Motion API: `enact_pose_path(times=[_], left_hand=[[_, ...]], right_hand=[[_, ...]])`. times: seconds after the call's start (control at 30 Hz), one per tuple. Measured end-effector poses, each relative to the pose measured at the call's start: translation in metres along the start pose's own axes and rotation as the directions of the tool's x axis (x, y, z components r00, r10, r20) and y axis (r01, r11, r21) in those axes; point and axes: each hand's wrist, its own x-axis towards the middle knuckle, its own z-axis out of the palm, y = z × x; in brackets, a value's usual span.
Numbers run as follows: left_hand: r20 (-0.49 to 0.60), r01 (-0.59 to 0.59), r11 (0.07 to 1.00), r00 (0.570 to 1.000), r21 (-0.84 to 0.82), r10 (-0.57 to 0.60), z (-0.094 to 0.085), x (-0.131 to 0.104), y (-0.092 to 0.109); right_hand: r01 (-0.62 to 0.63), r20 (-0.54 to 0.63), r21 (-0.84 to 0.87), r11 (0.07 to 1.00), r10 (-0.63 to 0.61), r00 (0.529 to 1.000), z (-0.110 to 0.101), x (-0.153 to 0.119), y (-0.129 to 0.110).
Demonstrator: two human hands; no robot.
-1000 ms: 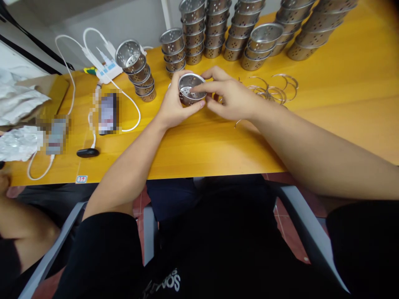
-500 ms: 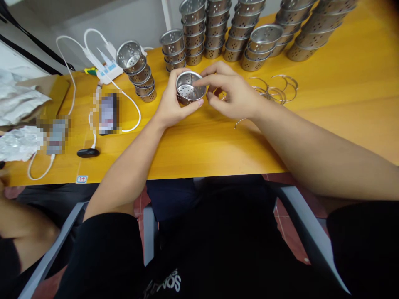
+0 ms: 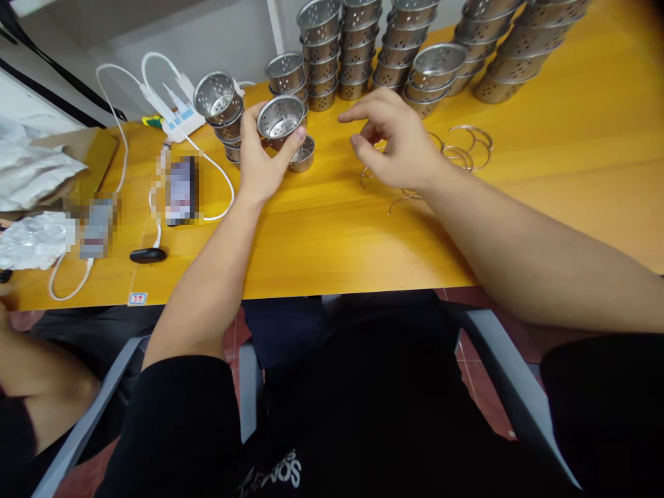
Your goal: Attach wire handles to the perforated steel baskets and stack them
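My left hand (image 3: pixel 259 155) grips a perforated metal cup (image 3: pixel 280 123) by its sides, raised a little and tilted so that its holed bottom shows. A small, low metal cup (image 3: pixel 303 158) sits on the table just below and behind it, partly hidden by the held cup and my thumb. Off to the right, my right hand (image 3: pixel 391 142) hovers with thumb and index finger apart and nothing visible between them. Thin wire rings (image 3: pixel 469 152) lie on the table by that hand, some of them behind it.
Stacks of perforated cups (image 3: pixel 357 52) line the back of the wooden table (image 3: pixel 353 249). Another stack (image 3: pixel 220 104) stands left of my left hand. Further left are a white power strip (image 3: pixel 184 123) with cables, a phone (image 3: pixel 180 190) and plastic bags (image 3: pixel 36 238). A seated person's arm (image 3: pixel 41 363) shows at lower left.
My left hand has carried the cup left and slightly up, away from my right hand. The right fingers have come out of the cup. The low cup on the table has come into view.
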Motion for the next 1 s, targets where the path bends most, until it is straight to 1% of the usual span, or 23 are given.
enact_pose_path(times=[0.03,0.07,0.1,0.17,0.23,0.33,0.5,0.63,0.73,0.87,1.0], left_hand=[[-0.099,0.07,0.997,0.993,-0.016,-0.071,0.003,0.0,0.0],[-0.166,0.141,0.989,0.975,-0.039,-0.145,0.007,-0.001,0.001],[-0.197,0.201,0.978,0.958,-0.061,-0.21,0.01,-0.001,0.003],[-0.158,0.261,0.961,0.949,-0.087,-0.272,0.017,0.0,0.005],[-0.131,0.285,0.952,0.945,-0.112,-0.298,0.02,0.002,0.006],[-0.122,0.292,0.949,0.944,-0.117,-0.306,0.021,0.003,0.0],[-0.091,0.257,0.966,0.962,-0.034,-0.259,0.022,0.0,-0.022],[-0.06,0.267,0.963,0.961,-0.039,-0.269,0.024,-0.002,-0.035],[-0.042,0.272,0.962,0.961,-0.036,-0.273,0.024,-0.003,-0.04],[-0.036,0.249,0.968,0.968,0.018,-0.248,0.023,-0.005,-0.046],[-0.055,0.24,0.97,0.97,0.033,-0.238,0.022,-0.006,-0.048]], right_hand=[[0.005,0.017,-0.04,0.999,-0.005,1.0,-0.001,-0.001,-0.002],[0.005,0.037,-0.083,0.996,-0.002,0.999,-0.002,-0.002,-0.004],[0.001,0.056,-0.124,0.992,0.006,0.998,-0.003,-0.002,-0.005],[0.003,0.08,-0.175,0.985,0.011,0.997,-0.004,-0.003,-0.007],[0.034,0.085,-0.183,0.983,-0.018,0.996,-0.004,-0.003,-0.006],[0.08,0.082,-0.169,0.982,-0.067,0.994,-0.001,-0.003,-0.001],[0.028,0.088,-0.175,0.984,-0.013,0.996,0.001,-0.004,0.001],[0.041,0.083,-0.181,0.983,-0.026,0.996,0.001,-0.005,0.0],[0.036,0.087,-0.168,0.985,-0.022,0.996,0.002,-0.005,0.001],[0.028,0.105,-0.14,0.99,-0.013,0.994,0.002,-0.005,0.001],[-0.007,0.109,-0.18,0.984,0.027,0.994,0.002,-0.005,0.003]])
